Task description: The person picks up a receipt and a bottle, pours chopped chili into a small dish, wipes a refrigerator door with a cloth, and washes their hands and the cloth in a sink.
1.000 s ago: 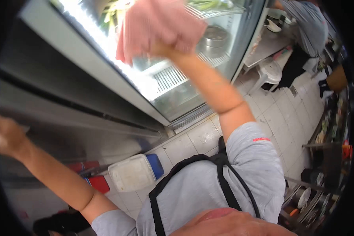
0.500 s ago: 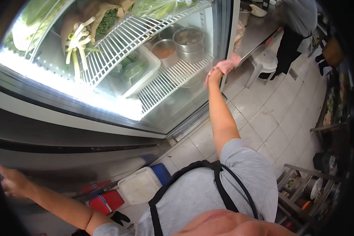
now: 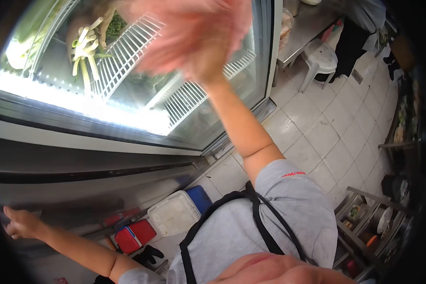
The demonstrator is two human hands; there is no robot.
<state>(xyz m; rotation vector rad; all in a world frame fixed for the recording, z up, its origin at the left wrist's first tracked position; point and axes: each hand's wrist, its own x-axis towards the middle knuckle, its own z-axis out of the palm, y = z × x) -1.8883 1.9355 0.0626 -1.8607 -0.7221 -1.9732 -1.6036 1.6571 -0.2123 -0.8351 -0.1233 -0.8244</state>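
A pink cloth (image 3: 175,35), blurred by motion, is gripped in my right hand (image 3: 210,59). The hand and cloth are over the glass front of a lit fridge (image 3: 232,128), covering much of the upper shelf. Behind the glass, spring onions (image 3: 86,49) lie on a white wire shelf (image 3: 123,59). My left hand (image 3: 23,222) reaches out at the far left, close by the stainless-steel panel (image 3: 71,201); its thumb stands apart from the loosely bent fingers, and nothing shows in it.
On the tiled floor (image 3: 312,137) stands a white plastic stool (image 3: 319,59) beside a metal table (image 3: 300,35). A white lid (image 3: 174,213), a blue box (image 3: 199,199) and a red box (image 3: 135,235) are low by the fridge. A rack (image 3: 364,227) of containers stands at lower right.
My right hand has swept the cloth from the fridge's right-hand frame leftward and up across the glass, and the cloth has spread out. My left hand has shifted slightly right.
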